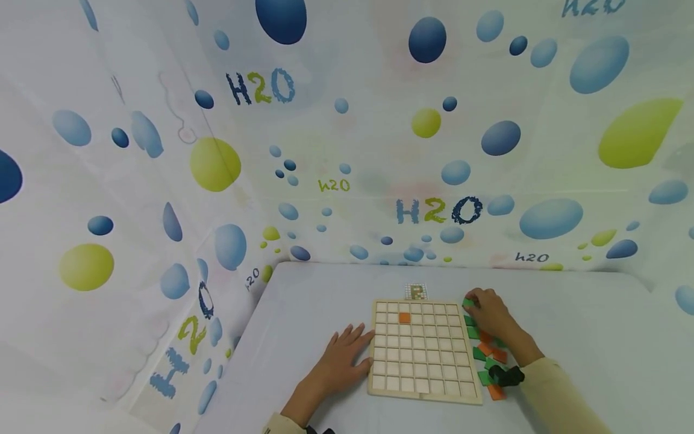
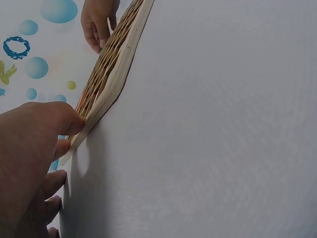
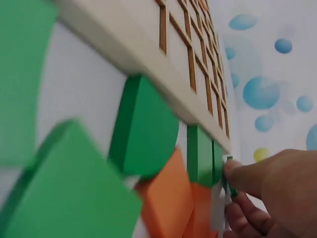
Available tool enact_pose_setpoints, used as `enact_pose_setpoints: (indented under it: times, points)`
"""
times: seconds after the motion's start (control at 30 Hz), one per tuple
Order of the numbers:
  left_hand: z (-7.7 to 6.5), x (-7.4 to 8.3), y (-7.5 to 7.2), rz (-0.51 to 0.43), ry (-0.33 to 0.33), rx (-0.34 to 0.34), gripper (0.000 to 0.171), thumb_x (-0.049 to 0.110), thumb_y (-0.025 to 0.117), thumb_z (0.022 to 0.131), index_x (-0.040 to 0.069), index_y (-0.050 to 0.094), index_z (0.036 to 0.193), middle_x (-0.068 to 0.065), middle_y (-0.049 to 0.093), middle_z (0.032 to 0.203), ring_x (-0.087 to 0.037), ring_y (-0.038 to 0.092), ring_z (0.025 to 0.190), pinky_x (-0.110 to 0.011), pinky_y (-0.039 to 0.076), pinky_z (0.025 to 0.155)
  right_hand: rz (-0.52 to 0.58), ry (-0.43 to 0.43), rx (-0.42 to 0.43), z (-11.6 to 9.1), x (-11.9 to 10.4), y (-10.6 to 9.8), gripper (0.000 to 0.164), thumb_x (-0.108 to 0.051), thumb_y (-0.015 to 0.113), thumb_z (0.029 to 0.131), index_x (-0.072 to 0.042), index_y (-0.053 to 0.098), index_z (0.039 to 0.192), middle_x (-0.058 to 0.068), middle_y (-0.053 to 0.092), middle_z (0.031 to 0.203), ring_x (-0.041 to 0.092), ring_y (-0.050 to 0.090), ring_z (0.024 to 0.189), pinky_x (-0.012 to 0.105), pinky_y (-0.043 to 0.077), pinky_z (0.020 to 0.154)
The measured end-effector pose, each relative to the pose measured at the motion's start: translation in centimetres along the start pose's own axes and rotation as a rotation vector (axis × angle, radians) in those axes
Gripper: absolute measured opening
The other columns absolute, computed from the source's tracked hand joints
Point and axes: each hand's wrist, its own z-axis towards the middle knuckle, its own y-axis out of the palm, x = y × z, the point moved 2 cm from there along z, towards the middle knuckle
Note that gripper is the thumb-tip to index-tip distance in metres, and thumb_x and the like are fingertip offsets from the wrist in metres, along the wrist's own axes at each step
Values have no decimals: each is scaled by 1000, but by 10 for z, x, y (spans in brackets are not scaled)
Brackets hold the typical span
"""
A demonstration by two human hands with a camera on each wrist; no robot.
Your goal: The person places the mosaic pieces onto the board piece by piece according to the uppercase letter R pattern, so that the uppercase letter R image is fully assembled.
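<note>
Green tile, in the head view, is pinched at the fingertips of the right hand, just off the upper right corner of the board; loose tiles, green and orange, are strewn along the right rim, nearer the wearer. One orange tile is seated in the second row down, third column from the left, so the board's squares are found to the left of the pinched tile, with the right hand clearly the nearer one. The left hand is laid at the opposite rim, fingers straight and spread, nothing gripped; a printed card is placed by the far rim. In the left wrist view, the board's edge is touched by the left hand, and the right hand is seen across the board, its grip too small to be read there. In the right wrist view, the tile is shown nearly edge-on between thumb and fingers, close to the board's corner; no long axis can be told, its faces being mostly hidden.
</note>
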Motion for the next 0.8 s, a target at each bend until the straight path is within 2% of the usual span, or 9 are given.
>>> enact_pose_setpoints:
  times: [0.13,0.27,0.37,0.47,0.6,0.8]
  points:
    - [1,1,0,4,3,2,60,42,54,105,24,46,161,-8,37,170,-38,29,159,-66,21,126,25,18,26,1,-10,-1,24,-5,66,101,12,63,117,26,57,103,35,55,90,52,51,77]
    - [1,0,0,4,4,-2,60,43,54,105,24,46,161,-8,37,171,-38,29,159,-66,21,126,71,47,28,2,-17,0,26,-5,65,101,14,63,119,33,55,112,40,58,97,55,53,82]
    - [1,1,1,6,3,-3,60,43,55,104,23,47,161,-9,37,170,-38,29,159,-67,22,126,124,63,-6,4,-24,3,29,-7,63,103,14,62,123,35,53,119,44,58,104,58,53,87]
    - [0,0,1,9,2,-3,60,42,55,104,23,47,161,-9,38,170,-39,30,159,-68,23,125,143,78,-41,6,-31,10,32,-11,61,104,11,62,127,33,52,122,42,58,105,57,53,89]
    - [0,1,1,9,3,-1,60,42,55,105,23,47,161,-9,37,170,-39,30,159,-67,22,126,110,35,-63,9,-44,23,31,-13,64,104,8,64,127,28,55,120,37,59,102,57,53,86]
    - [1,0,1,13,6,4,60,43,55,105,24,46,161,-8,38,170,-38,30,159,-67,22,126,-1,-73,-56,4,-69,47,23,-14,70,101,-3,70,121,19,62,116,33,64,98,56,52,80]
